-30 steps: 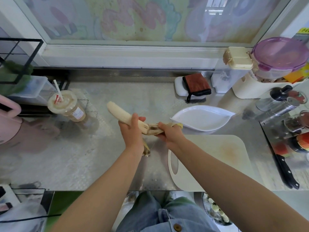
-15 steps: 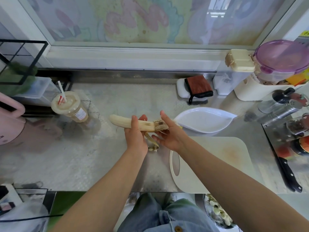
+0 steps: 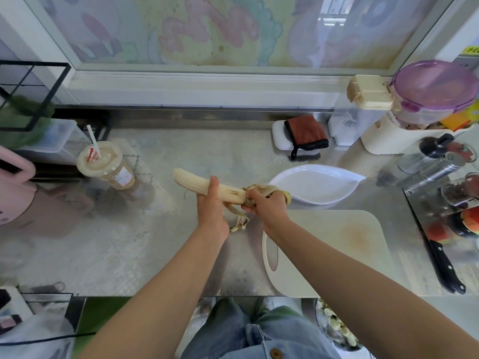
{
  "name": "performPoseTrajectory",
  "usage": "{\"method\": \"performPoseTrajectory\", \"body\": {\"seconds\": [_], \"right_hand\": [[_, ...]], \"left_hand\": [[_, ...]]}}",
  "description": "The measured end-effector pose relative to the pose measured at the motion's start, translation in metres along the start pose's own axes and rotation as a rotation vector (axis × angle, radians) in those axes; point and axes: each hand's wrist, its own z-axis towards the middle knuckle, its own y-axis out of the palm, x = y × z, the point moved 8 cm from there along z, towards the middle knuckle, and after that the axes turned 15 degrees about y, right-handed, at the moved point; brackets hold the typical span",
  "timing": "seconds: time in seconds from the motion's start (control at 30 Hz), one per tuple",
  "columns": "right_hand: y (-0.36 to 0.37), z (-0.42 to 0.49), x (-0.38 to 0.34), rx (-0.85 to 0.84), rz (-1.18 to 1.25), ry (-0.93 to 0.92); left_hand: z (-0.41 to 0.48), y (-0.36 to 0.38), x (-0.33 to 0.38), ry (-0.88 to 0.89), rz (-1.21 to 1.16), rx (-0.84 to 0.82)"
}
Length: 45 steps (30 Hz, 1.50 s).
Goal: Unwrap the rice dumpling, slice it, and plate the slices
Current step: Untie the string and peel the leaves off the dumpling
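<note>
The rice dumpling (image 3: 193, 181) is a long pale roll, shaped like a peeled banana, held level above the steel counter. My left hand (image 3: 211, 212) grips its middle from below. My right hand (image 3: 268, 207) pinches the yellow-brown wrapper (image 3: 269, 189) bunched at the roll's right end. Loose wrapper strips (image 3: 238, 221) hang down between my hands. A white leaf-shaped plate (image 3: 324, 189) lies just right of my right hand. The white cutting board (image 3: 337, 252) lies in front of the plate. A black-handled knife (image 3: 444, 266) rests at the counter's right edge.
A lidded drink cup with a straw (image 3: 107, 165) stands at the left. A folded brown cloth (image 3: 305, 133) sits on a white block at the back. Containers and a purple-lidded tub (image 3: 435, 92) crowd the back right, with metal shakers (image 3: 438, 164) and jars below them.
My right hand, open at the roll's end half a second ago, now pinches the wrapper there. The roll has swung from tilted up-left to nearly level.
</note>
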Motion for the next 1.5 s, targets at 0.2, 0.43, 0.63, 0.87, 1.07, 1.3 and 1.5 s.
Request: {"method": "performPoseTrajectory", "body": {"seconds": [0.2,0.43,0.63,0.87,1.07,1.3,1.5], "right_hand": [[-0.006,0.0,-0.002,0.028,-0.012,-0.046],[0.004,-0.006,-0.011,-0.243,0.157,-0.007],[0.012,-0.009,-0.014,-0.384,0.131,0.078],[-0.003,0.004,-0.02,-0.239,-0.062,0.042],[0.014,-0.016,-0.054,-0.035,-1.042,-0.528],[0.038,-0.036,-0.058,0.096,-1.638,-0.996],[0.024,-0.043,-0.073,0.266,-1.278,-1.133]], "left_hand": [[0.003,-0.003,-0.003,0.0,0.072,-0.024],[0.008,-0.008,-0.006,-0.052,0.016,0.023],[0.009,-0.011,-0.011,-0.179,-0.176,0.025],[0.021,-0.032,-0.008,-0.182,-0.186,0.0],[0.028,-0.039,-0.006,-0.209,-0.153,-0.003],[0.038,-0.052,0.0,-0.137,-0.11,0.052],[0.037,-0.057,0.005,-0.071,-0.05,0.056]]}}
